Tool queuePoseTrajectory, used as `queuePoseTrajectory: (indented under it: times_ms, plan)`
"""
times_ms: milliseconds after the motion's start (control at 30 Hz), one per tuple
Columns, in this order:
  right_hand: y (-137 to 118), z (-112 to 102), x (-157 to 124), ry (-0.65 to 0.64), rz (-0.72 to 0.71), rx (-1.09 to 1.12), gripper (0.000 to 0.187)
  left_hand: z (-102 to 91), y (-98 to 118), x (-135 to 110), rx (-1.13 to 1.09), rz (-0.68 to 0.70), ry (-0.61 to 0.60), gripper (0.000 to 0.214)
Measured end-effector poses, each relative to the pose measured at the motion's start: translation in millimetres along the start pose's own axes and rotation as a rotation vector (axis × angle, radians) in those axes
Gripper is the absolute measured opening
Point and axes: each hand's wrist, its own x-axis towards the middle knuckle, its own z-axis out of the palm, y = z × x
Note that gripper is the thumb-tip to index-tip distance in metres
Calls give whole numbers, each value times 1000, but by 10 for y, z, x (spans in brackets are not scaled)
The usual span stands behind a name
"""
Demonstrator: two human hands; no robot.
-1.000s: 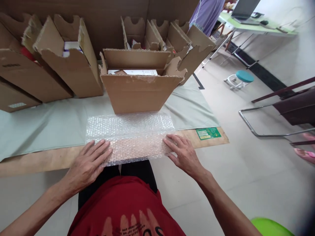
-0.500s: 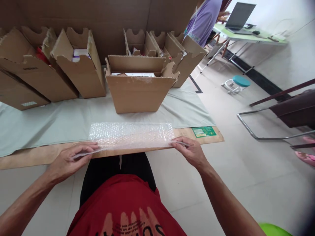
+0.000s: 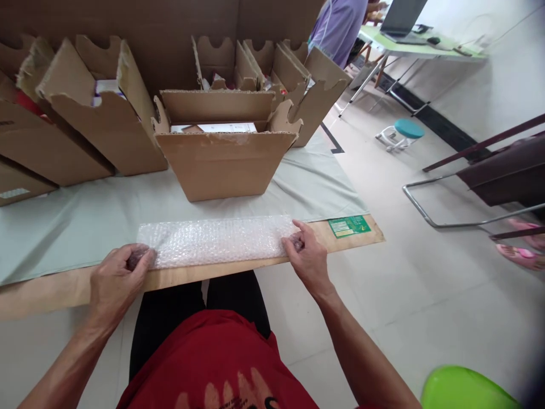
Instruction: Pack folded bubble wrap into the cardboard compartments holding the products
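Here's the bubble wrap (image 3: 213, 241), a long clear strip lying along the table's (image 3: 42, 292) front edge, partly over bare wood and partly over the pale cloth (image 3: 85, 221). The left hand (image 3: 117, 275) has its left end, thumb and curled fingers closed on the plastic. Over at the other end, the right hand (image 3: 309, 258) pinches the corner nearest the table's front right corner, index finger stretched out along it. Just beyond that hand, a green label (image 3: 349, 226) sits on the wood by that same corner. Straight behind the strip, clear of it, stands an open cardboard box (image 3: 225, 167), white contents showing. More open cartons (image 3: 104, 130) line up toward the back edge, left and right. Off past the right edge: a teal stool (image 3: 409, 128) on the floor, and a person in purple (image 3: 340, 28) near a laptop (image 3: 404, 20).
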Motion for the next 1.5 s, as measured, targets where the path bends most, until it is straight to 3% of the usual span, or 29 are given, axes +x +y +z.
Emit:
queuePoseTrajectory:
  times_ms: [267, 433, 533, 633, 767, 867, 967, 1033, 1133, 1267, 1400, 1433, 1500]
  plan:
    - [47, -36, 12, 32, -164, -236, 49, -4, -125, 24, 178, 133, -1, 52]
    - [-38, -27, 15, 100, -385, -461, 31, 7, 120, -137, 225, 484, 183, 73]
    - [-90, -1, 19, 5, -474, -482, 22, 148, 314, -265, 199, 721, -2, 69]
    - [-94, -18, 59, -102, -490, -417, 25, 280, 353, -312, 171, 812, -197, 56]
    - [-59, -103, 230, -196, -461, -317, 23, 205, 218, -215, 62, 791, -260, 49]
    - [8, -141, 434, -208, -429, -355, 24, 2, 86, -36, 33, 648, -72, 37]
    - [128, -124, 624, -276, -400, -409, 33, -150, -50, 161, 237, 433, 63, 34]
    - [207, -95, 709, -330, -397, -395, 29, -171, -119, 257, 376, 315, 28, 40]
    - [249, -69, 761, -344, -417, -331, 24, -117, -133, 328, 396, 235, -93, 36]
    - [104, -167, 713, -373, -357, -266, 22, -126, -33, 368, 290, 208, -172, 29]
    - [-173, -358, 481, -563, -202, -72, 12, -360, 12, 578, 301, 208, -60, 28]
    - [-253, -375, 379, -612, -195, -1, 17, -415, 20, 681, 325, 233, -8, 29]
    - [-424, -330, 121, -718, -205, 135, 44, -463, 65, 939, 378, 311, 70, 28]
